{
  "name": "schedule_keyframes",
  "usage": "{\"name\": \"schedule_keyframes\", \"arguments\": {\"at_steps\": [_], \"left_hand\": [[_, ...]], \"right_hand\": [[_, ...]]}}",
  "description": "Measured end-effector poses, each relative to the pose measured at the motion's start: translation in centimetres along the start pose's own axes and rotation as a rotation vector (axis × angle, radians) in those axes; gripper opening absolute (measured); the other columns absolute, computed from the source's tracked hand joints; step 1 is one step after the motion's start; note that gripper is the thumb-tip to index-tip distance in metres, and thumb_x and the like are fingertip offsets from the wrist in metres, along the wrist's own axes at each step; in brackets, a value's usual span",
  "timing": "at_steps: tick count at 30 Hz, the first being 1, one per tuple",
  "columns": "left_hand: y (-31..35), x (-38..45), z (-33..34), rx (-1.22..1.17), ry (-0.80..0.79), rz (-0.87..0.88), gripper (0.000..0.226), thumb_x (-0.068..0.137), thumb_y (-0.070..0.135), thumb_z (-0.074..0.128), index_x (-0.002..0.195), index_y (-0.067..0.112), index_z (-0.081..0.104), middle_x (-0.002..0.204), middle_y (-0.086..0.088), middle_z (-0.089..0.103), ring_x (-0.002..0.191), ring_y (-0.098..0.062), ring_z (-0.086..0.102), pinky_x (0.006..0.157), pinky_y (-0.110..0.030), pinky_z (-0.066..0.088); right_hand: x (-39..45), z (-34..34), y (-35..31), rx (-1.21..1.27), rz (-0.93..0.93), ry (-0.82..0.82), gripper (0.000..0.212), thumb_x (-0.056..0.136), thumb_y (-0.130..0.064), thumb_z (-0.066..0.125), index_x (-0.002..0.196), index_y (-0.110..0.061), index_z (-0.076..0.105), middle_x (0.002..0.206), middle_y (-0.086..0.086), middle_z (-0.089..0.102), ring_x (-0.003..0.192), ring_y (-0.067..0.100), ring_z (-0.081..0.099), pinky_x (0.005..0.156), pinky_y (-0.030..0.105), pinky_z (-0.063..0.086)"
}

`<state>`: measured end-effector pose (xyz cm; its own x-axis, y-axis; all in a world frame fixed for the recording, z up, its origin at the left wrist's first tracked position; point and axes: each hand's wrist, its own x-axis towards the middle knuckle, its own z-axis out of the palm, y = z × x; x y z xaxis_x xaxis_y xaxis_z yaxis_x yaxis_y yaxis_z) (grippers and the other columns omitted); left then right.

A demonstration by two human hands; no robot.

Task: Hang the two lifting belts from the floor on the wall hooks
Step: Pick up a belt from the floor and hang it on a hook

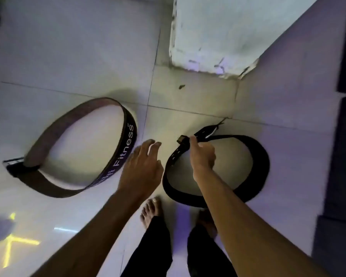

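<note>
While both belts lie on the floor (72,56), I judge this to be the first pickup, with nothing hung yet and no hooks in view.

Far to the left of my fingers stands the brown belt (116,166), curled on its edge in an open loop. White lettering runs along its dark outer face: "Fitness" reads clearly, and the word ahead of it is too blurred to make out. My left hand (142,168) hovers just right of that lettering, fingers spread and loose, clamped on nothing; I cannot tell whether it grazes the belt.

Right of that hand, my right hand (202,154) is down on the black belt (256,154), fingers curled together round the strap near its buckle end, where rows of holes show. That belt curls in a loop under and beyond my wrist, close to the wall (218,33) ahead. I read no writing on it.

Next, I think, I need a firm pinch on the strap and a straight lift so the loop hangs free, then the left hand can take the brown belt. My bare feet are just below both loops.
</note>
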<state>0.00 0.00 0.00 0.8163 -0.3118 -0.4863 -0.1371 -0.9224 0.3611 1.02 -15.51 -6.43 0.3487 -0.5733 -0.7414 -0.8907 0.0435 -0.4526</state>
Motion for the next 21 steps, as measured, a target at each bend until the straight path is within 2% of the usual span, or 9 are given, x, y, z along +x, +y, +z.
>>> {"name": "schedule_keyframes", "arguments": {"at_steps": [2,4,7,9,12,14,17,19,21], "left_hand": [[-1.3,0.7,2.4,-0.042,-0.009,-0.043,0.051,0.094,0.014,0.054,0.144,0.009,0.046,0.149,-0.016,0.048,0.134,-0.035,0.05,0.109,-0.047,0.043],[-2.2,0.3,3.4,-0.043,-0.044,-0.045,0.05,0.093,0.014,0.055,0.142,0.011,0.048,0.148,-0.015,0.049,0.133,-0.034,0.051,0.107,-0.046,0.045],[-3.0,-0.5,2.9,-0.09,-0.043,-0.044,0.046,0.093,0.013,0.055,0.139,0.012,0.051,0.145,-0.011,0.052,0.129,-0.031,0.054,0.105,-0.044,0.047],[-2.3,-1.2,0.8,-0.117,-0.046,-0.07,0.043,0.095,0.018,0.049,0.138,0.014,0.052,0.142,-0.007,0.055,0.127,-0.028,0.055,0.104,-0.041,0.046],[0.5,-2.7,-3.8,-0.174,-0.012,-0.065,0.047,0.094,0.032,0.036,0.134,0.016,0.056,0.134,-0.006,0.062,0.12,-0.027,0.061,0.102,-0.04,0.047],[2.6,-3.8,-7.1,-0.158,0.065,-0.005,0.044,0.094,0.03,0.037,0.127,0.013,0.061,0.127,-0.007,0.066,0.114,-0.029,0.065,0.097,-0.042,0.052],[7.7,-5.9,-14.2,-0.096,0.25,0.069,0.032,0.093,0.014,0.048,0.121,0.011,0.065,0.123,-0.009,0.068,0.107,-0.029,0.068,0.088,-0.041,0.057],[12.0,-7.6,-19.0,-0.128,0.288,0.019,0.03,0.098,0.022,0.046,0.117,0.012,0.067,0.12,-0.008,0.07,0.104,-0.03,0.069,0.083,-0.039,0.056],[16.4,-9.8,-23.6,-0.254,0.198,-0.153,0.044,0.101,0.04,0.038,0.102,0.012,0.072,0.106,-0.01,0.074,0.097,-0.035,0.068,0.08,-0.04,0.053]], "right_hand": [[2.0,2.8,0.5,0.006,0.086,0.007,0.04,0.083,-0.047,0.067,0.097,-0.009,0.065,0.097,0.012,0.068,0.095,0.034,0.064,0.081,0.037,0.051],[3.1,4.5,1.2,-0.002,0.14,-0.008,0.048,0.082,-0.042,0.07,0.113,-0.005,0.063,0.11,0.013,0.069,0.104,0.034,0.065,0.087,0.036,0.051],[2.6,4.1,2.1,-0.031,0.138,0.019,0.04,0.081,-0.031,0.072,0.109,-0.005,0.066,0.109,0.014,0.071,0.101,0.034,0.067,0.088,0.038,0.055],[1.2,2.2,2.2,-0.015,0.124,-0.048,0.034,0.079,-0.024,0.073,0.106,-0.005,0.068,0.105,0.013,0.072,0.096,0.031,0.068,0.085,0.039,0.056],[-3.1,-3.4,0.4,0.003,0.055,-0.211,0.018,0.079,-0.01,0.073,0.097,-0.008,0.072,0.088,0.009,0.072,0.082,0.025,0.067,0.069,0.025,0.053],[-6.8,-8.2,-1.6,-0.017,-0.016,-0.317,0.016,0.076,-0.001,0.073,0.083,-0.015,0.071,0.074,0.002,0.07,0.073,0.021,0.065,0.059,0.017,0.051],[-12.8,-16.4,-5.5,-0.09,-0.127,-0.474,0.024,0.069,0.001,0.076,0.075,-0.021,0.069,0.073,0.0,0.071,0.071,0.016,0.069,0.069,0.028,0.056],[-16.7,-21.8,-7.9,-0.163,-0.215,-0.564,0.025,0.072,0.005,0.075,0.078,-0.019,0.07,0.073,-0.002,0.07,0.066,0.006,0.067,0.068,0.025,0.054],[-20.9,-27.1,-10.7,-0.222,-0.268,-0.631,0.019,0.075,0.003,0.074,0.084,-0.013,0.071,0.076,0.001,0.07,0.068,0.008,0.066,0.072,0.026,0.052]]}}
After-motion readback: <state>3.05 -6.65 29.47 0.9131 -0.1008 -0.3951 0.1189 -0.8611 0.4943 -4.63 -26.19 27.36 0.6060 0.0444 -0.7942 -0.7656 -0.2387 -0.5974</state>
